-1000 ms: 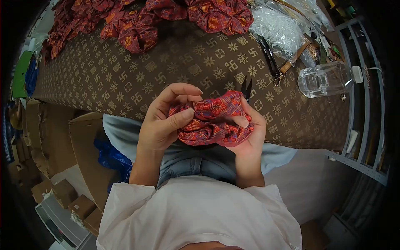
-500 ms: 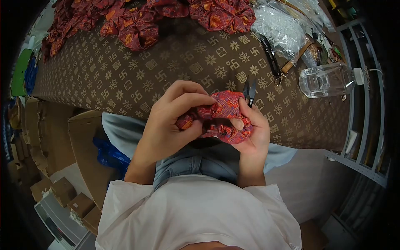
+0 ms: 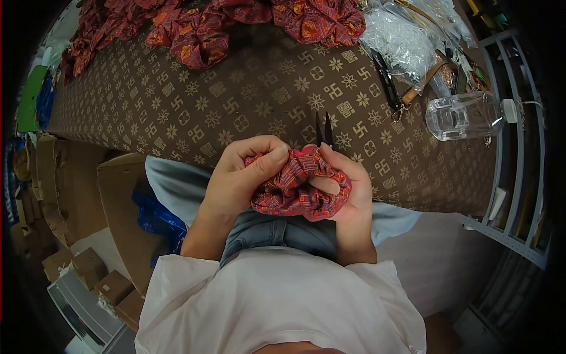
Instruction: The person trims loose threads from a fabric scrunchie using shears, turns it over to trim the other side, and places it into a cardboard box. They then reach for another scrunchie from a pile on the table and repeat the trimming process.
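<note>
A red patterned ring of gathered fabric [image 3: 295, 186] is held in front of my lap, over the near edge of the cloth-covered table. My left hand [image 3: 243, 171] pinches its left side between thumb and fingers. On the right side my right hand [image 3: 348, 183] grips the ring, with the thumb on top and a fingertip showing through the middle. Small black snips [image 3: 325, 131] stick out beyond the right hand, blades pointing away from me; their handles are hidden behind the hand and fabric.
Red fabric pieces [image 3: 200, 41] lie along the far side of the brown patterned table [image 3: 236, 94]. At the right are a clear plastic bag [image 3: 401, 50], a black-handled tool [image 3: 386, 79] and a clear bottle [image 3: 463, 116]. Cardboard boxes [image 3: 124, 206] stand lower left.
The ring has turned and shows its gathered opening more fully. My left hand has changed its pinch, with the thumb now on top. The snips have shifted left along with my right hand.
</note>
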### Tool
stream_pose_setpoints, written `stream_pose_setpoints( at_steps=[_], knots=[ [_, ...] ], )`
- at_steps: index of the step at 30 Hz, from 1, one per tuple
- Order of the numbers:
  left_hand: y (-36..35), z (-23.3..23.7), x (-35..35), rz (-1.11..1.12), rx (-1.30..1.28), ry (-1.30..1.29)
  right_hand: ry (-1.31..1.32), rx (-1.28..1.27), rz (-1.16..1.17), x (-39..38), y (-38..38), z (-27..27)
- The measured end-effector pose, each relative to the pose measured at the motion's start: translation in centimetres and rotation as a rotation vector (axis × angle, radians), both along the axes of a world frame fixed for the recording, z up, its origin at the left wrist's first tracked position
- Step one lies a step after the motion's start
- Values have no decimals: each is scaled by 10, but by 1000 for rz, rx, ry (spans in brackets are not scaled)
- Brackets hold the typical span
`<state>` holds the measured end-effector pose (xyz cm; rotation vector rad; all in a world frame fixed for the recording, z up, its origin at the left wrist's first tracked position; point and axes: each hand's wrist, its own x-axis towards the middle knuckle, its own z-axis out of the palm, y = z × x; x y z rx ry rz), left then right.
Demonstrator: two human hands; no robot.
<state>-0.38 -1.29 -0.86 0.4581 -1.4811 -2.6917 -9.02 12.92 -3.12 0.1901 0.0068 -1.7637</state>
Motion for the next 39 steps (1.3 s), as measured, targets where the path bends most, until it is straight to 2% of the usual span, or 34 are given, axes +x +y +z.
stream_pose_setpoints(
  at_steps=[4, 6, 7, 8, 9, 10, 11, 13, 14, 16, 18, 21, 22, 23, 25, 26, 27, 28, 29, 30, 31, 32, 33, 35, 36, 37, 38, 39],
  knots=[
    [4, 4, -1, 90, -33, -17, -25, 127, -6, 3, -3, 10],
    [6, 5, -2, 147, -93, -52, 340, 606, -253, 6, -8, 28],
    [7, 4, -2, 216, -320, -36, 341, 605, -254, 6, -5, 24],
    [9, 3, -2, 286, -546, -19, 570, 651, -412, 6, 0, 14],
    [11, 3, -2, 287, -547, -19, 800, 691, -570, 7, 4, 10],
    [14, 3, -2, 382, -641, 31, 870, 745, -668, 9, 6, 11],
    [17, 3, -2, 477, -733, 82, 872, 745, -669, 12, 6, 11],
    [21, 3, -3, 493, -660, 81, 1088, 896, -854, 21, 0, 7],
    [23, 3, -4, 506, -589, 77, 1163, 872, -829, 26, -2, 5],
    [26, -2, -5, 500, -523, 95, 1069, 790, -788, 33, -13, 11],
    [28, -7, -2, 497, -462, 107, 1106, 769, -766, 28, -11, 5],
    [27, -7, 3, 438, -360, 85, 787, 641, -654, 17, -1, 8],
    [24, -5, 3, 354, -242, 51, 788, 642, -656, 11, 3, 8],
    [21, -2, 1, 272, -123, 19, 675, 560, -621, 6, 6, 7],
    [15, 1, -1, 187, -93, 30, 498, 465, -616, 6, 6, 4],
    [13, 3, -2, 100, -62, 35, 499, 464, -616, 7, 6, 3],
    [13, 5, -4, 100, -63, 35, 621, 490, -615, 8, 7, 2],
    [14, 7, -6, 166, -243, 101, 742, 514, -611, 9, 6, 2],
    [16, 9, -8, 232, -423, 164, 739, 514, -609, 9, 6, 1],
    [16, 12, -10, 232, -424, 162, 917, 553, -646, 9, 5, 1],
    [17, 15, -12, 199, -588, 198, 1098, 590, -682, 9, 5, 0],
    [17, 16, -13, 165, -751, 233, 1099, 590, -683, 9, 5, 2],
    [16, 16, -13, 167, -751, 235, 1069, 560, -655, 8, 7, 5],
    [11, 14, -10, 118, -578, 215, 1042, 530, -629, 4, 9, 8],
    [10, 17, -9, 117, -578, 214, 811, 368, -611, 1, 9, 8],
    [10, 23, -7, 143, -463, 179, 580, 209, -584, -1, 11, 7],
    [10, 26, -5, 171, -349, 143, 502, 188, -564, -2, 12, 4],
    [8, 25, -3, 174, -349, 139, 499, 188, -560, -1, 11, 2]
  ],
)
